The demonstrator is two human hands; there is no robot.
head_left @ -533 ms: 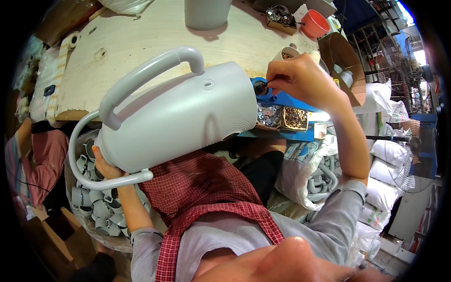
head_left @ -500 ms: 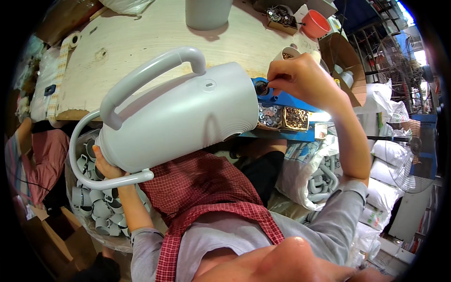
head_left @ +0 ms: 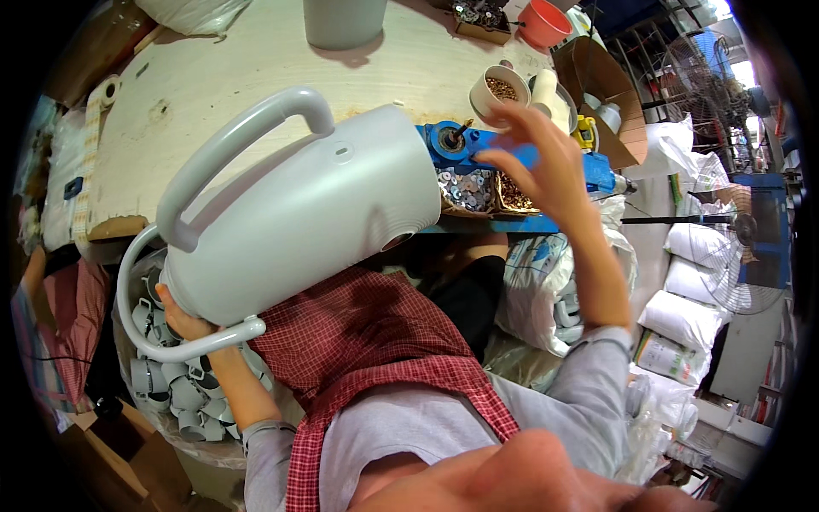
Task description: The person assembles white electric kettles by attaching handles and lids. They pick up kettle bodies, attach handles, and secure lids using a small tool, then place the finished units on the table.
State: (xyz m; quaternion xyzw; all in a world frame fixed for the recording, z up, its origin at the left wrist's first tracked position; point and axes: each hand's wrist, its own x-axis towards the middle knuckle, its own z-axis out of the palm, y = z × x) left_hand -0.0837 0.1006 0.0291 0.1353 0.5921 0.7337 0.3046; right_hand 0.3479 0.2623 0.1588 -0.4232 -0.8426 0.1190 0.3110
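Note:
A pale grey insulated jug body (head_left: 299, 209) lies tilted across my lap and the table edge, a fixed handle on top and a thin swing handle (head_left: 183, 351) at its narrow end. My left hand (head_left: 182, 317) grips that narrow end, partly hidden behind it. The jug's wide end rests beside a blue fixture (head_left: 448, 145), where a small dark and brass-coloured piece stands up at a round seat. Right of the fixture my right hand (head_left: 546, 162) hangs open and blurred, thumb and fingers apart, above small trays of washers (head_left: 466, 188) and brass-coloured parts (head_left: 515, 194).
On the table stand a grey cylinder (head_left: 344, 24), a white cup (head_left: 479, 96) of brass-coloured bits and a red bowl (head_left: 546, 24). A cardboard box (head_left: 630, 128) is at the right. Grey plastic parts (head_left: 183, 388) fill a bag below left. White sacks (head_left: 682, 316) and fans (head_left: 738, 230) stand right.
My right hand has let go at the fixture's round seat and drawn back to the right, its fingers opening. The small upright piece there now shows. My left hand keeps its grip on the jug.

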